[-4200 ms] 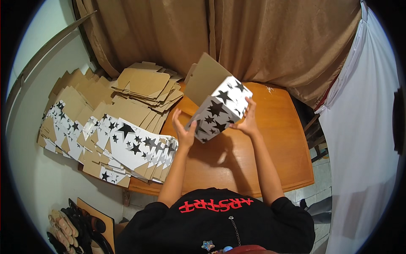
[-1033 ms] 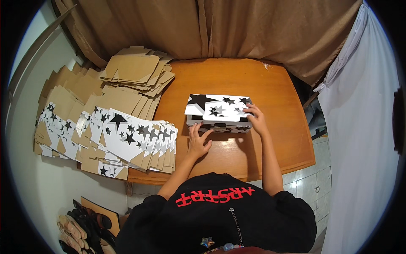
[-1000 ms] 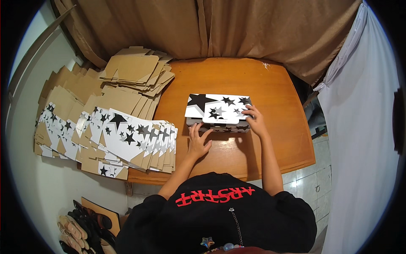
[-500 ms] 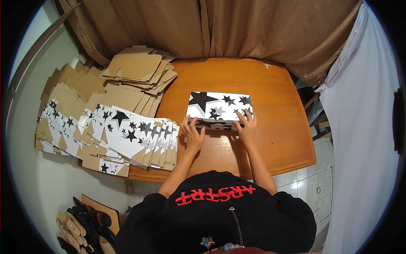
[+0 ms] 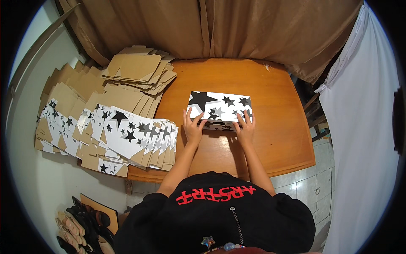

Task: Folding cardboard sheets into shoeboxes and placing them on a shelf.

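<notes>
A white cardboard box (image 5: 220, 103) printed with black and grey stars sits on the table, its lid down. My left hand (image 5: 193, 128) holds the near left corner, fingers bent over the lid and thumb at the front edge. At the near right part of the box, my right hand (image 5: 245, 129) presses with its fingertips on the lid and its thumb by the front edge. Between the two hands, a strip of the box's star-printed front side shows. The undersides of my fingers are hidden.
Flat star-printed cardboard blanks (image 5: 131, 131) lie fanned over the table's left side. Behind them is a pile of plain brown blanks (image 5: 131, 67). The wooden table (image 5: 279, 139) ends in front of a brown curtain (image 5: 253, 29). Shoes (image 5: 72, 228) stand at the lower left.
My left hand has moved forward and inward, its fingers now farther over the lid's corner. My right hand has shifted slightly left. The box has stayed in place.
</notes>
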Demonstrator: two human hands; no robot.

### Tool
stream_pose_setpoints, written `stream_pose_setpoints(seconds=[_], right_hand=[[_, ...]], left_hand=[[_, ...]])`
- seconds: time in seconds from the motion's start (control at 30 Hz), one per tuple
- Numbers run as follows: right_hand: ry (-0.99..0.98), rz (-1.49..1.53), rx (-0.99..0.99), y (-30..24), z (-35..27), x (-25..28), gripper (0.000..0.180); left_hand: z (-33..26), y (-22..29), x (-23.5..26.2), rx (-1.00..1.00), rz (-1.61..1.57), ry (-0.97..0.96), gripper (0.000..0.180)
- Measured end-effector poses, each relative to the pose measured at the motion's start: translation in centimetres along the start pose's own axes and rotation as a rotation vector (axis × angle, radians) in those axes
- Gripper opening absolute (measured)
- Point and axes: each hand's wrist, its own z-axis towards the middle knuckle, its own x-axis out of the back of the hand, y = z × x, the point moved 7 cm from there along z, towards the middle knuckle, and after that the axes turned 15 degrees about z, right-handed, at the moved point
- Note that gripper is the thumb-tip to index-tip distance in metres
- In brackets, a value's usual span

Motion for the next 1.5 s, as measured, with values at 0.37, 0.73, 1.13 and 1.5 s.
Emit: stream_pose_setpoints(seconds=[0.37, 0.73, 1.13, 1.5], right_hand=[[-0.011, 0.015, 0.039, 0.0, -0.9, 0.2, 0.034], [-0.005, 0.027, 0.104, 0.1, -0.9, -0.5, 0.038], [0.073, 0.026, 0.158, 0.2, -1.2, -0.8, 0.034], [0.010, 0.060, 0.076, -0.2, -0.9, 0.2, 0.031]], left_hand=[[-1.3, -0.4, -0.6, -0.096, 0.170, -0.016, 0.032], [-0.2, 0.9, -1.4, -0.367, 0.195, -0.004, 0.036], [-0.3, 0.7, -1.6, -0.327, 0.112, 0.039, 0.031], [-0.1, 1.4, -0.8, -0.324, 0.123, -0.026, 0.029]])
